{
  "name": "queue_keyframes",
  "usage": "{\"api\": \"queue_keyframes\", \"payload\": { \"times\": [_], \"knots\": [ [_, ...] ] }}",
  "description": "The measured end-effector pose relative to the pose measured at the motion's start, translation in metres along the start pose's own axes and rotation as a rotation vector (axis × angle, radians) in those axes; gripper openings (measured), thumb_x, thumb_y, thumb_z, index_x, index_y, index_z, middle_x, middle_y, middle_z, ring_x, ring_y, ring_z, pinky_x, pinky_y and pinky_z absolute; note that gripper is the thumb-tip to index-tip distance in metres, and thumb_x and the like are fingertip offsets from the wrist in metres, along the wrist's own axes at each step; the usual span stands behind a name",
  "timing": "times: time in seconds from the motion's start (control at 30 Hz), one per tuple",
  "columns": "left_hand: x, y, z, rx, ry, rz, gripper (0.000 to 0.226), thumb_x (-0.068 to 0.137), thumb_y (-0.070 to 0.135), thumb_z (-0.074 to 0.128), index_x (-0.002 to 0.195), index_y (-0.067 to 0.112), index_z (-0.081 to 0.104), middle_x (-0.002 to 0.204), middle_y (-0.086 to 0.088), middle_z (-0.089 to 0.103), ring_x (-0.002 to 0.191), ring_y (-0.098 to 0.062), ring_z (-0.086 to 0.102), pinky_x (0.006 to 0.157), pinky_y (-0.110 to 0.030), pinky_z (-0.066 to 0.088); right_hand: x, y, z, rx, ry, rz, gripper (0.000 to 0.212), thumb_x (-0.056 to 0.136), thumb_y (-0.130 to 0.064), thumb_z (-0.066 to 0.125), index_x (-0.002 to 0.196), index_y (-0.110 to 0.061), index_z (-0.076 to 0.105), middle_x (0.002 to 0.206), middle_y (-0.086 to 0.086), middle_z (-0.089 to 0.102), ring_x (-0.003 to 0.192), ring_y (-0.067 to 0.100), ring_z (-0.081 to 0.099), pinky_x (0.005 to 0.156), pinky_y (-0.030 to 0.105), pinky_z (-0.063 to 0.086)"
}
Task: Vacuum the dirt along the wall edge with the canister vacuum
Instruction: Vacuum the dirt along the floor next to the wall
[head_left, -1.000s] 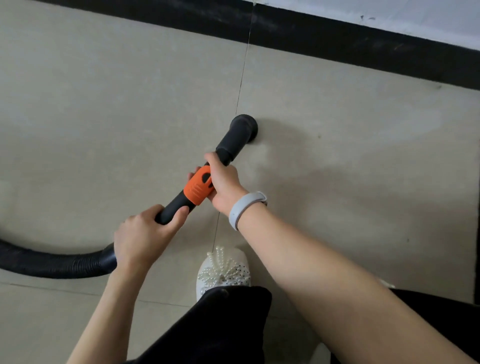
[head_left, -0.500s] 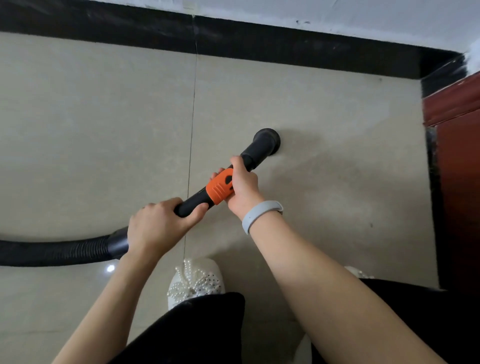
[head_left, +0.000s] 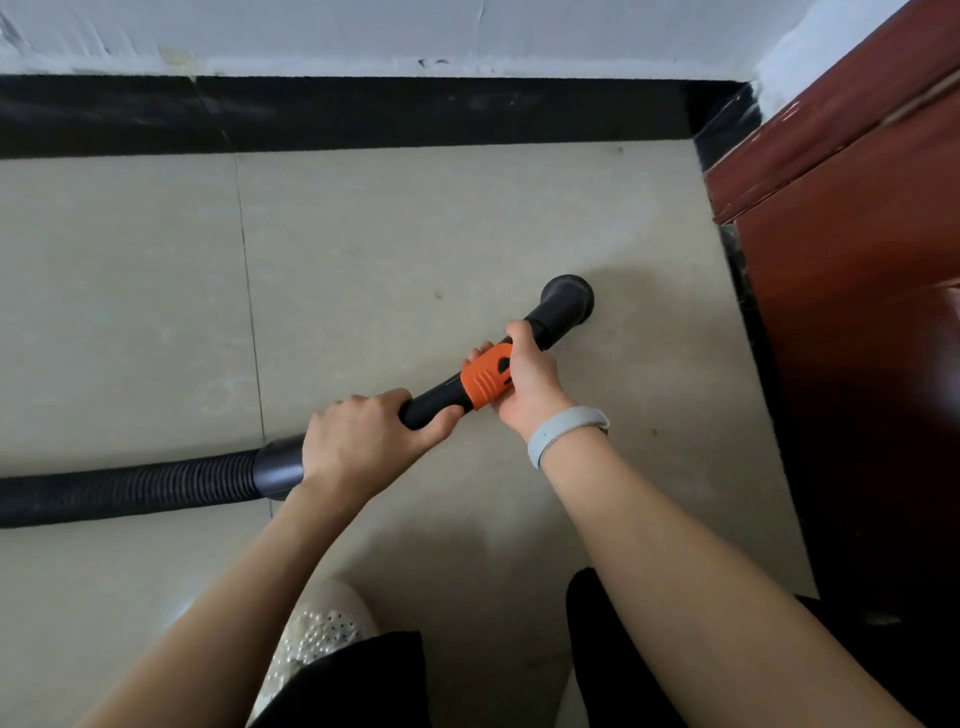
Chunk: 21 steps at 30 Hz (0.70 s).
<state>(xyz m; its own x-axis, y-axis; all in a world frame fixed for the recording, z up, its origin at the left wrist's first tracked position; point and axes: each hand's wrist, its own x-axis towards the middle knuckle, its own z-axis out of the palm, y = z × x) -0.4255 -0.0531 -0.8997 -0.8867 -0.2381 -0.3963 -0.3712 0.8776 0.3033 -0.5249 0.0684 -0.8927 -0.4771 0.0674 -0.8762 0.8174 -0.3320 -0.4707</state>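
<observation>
Both hands hold the vacuum wand (head_left: 441, 400), so each grip is wrapped tight round it. Her left hand (head_left: 363, 436) curls round the smooth black tube near the spot where the hose joins. Her right hand (head_left: 524, 379) curls round the orange collar (head_left: 483, 382), which has little raised lines on it and looks like hard plastic. One pale grey band (head_left: 566, 431) sits on the right wrist; it looks soft and rubbery.

One wand, and it is round and straight. It slants away from her toward the far right. At its tip sits one round black nozzle (head_left: 569, 299), shaped like a small cup, and it seems to touch the floor (head_left: 130, 312). The nozzle is near the dark red wooden door (head_left: 857, 260) on the right, and a little way out from the wall edge at the far side.

One black hose (head_left: 130, 486) runs off to the left. It is bumpy, with many thin rings along it, and it ends in a smooth dark cuff (head_left: 278, 467) just beside the left hand.

The floor is made of big, flat, cream tiles, smooth and a bit shiny, with thin lines between them. A few tiny dark specks lie on the tiles. One long black strip (head_left: 363, 114) runs along the bottom of the white wall (head_left: 363, 36), and the wall paint looks rough and scuffed.

One white shoe (head_left: 322, 634) shows down low, covered with small round beads. Black trouser cloth (head_left: 353, 686) hangs over it.
</observation>
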Motion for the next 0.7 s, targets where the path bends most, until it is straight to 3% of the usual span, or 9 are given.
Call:
{"api": "queue_keyframes", "payload": {
  "times": [0.13,0.27,0.43,0.57,0.7],
  "knots": [
    [0.013,0.026,0.007,-0.011,-0.020,0.044,0.064,0.066,0.083,0.018,0.062,0.023,0.041,0.052,0.008,0.044,0.059,-0.024,0.048,0.055,-0.030,0.032,0.012,-0.021,-0.018,0.063,0.016,-0.034,0.011,0.090,-0.015,0.050,0.085,-0.007,0.046,0.056,0.007,0.051,0.036,0.018,0.055,0.048,0.030,0.055],
    [0.004,0.015,0.010,-0.046,0.039,0.000,0.062,0.064,0.083,0.020,0.059,0.024,0.038,0.050,0.009,0.041,0.056,-0.023,0.045,0.052,-0.029,0.031,0.015,-0.012,-0.011,0.040,-0.015,-0.014,0.011,0.089,-0.016,0.051,0.085,-0.007,0.046,0.047,0.005,0.053,0.038,0.018,0.055,0.051,0.030,0.054],
    [-0.023,-0.035,0.007,-0.083,0.154,-0.147,0.060,0.072,0.079,0.042,0.059,0.020,0.045,0.045,0.005,0.041,0.051,-0.028,0.045,0.049,-0.029,0.029,0.003,0.030,0.034,-0.059,-0.093,0.021,0.012,0.088,-0.016,0.049,0.082,-0.007,0.045,0.053,0.005,0.052,0.039,0.018,0.055,0.051,0.028,0.051],
    [-0.057,-0.077,-0.003,-0.034,0.156,-0.265,0.045,0.074,0.061,0.064,0.061,0.021,0.050,0.045,0.001,0.040,0.056,-0.034,0.056,0.051,-0.030,0.031,-0.021,0.077,0.059,-0.095,-0.184,0.098,0.016,0.089,-0.016,0.049,0.100,-0.006,0.045,0.060,0.005,0.052,0.044,0.018,0.054,0.052,0.028,0.050],
    [-0.097,-0.105,-0.017,-0.020,0.096,-0.368,0.038,0.075,0.056,0.063,0.065,0.020,0.053,0.047,0.000,0.045,0.056,-0.030,0.054,0.052,-0.030,0.030,-0.047,0.116,0.072,-0.132,-0.219,0.181,0.028,0.090,-0.017,0.050,0.115,-0.004,0.047,0.065,0.006,0.053,0.050,0.019,0.056,0.062,0.033,0.053]
  ]
}}
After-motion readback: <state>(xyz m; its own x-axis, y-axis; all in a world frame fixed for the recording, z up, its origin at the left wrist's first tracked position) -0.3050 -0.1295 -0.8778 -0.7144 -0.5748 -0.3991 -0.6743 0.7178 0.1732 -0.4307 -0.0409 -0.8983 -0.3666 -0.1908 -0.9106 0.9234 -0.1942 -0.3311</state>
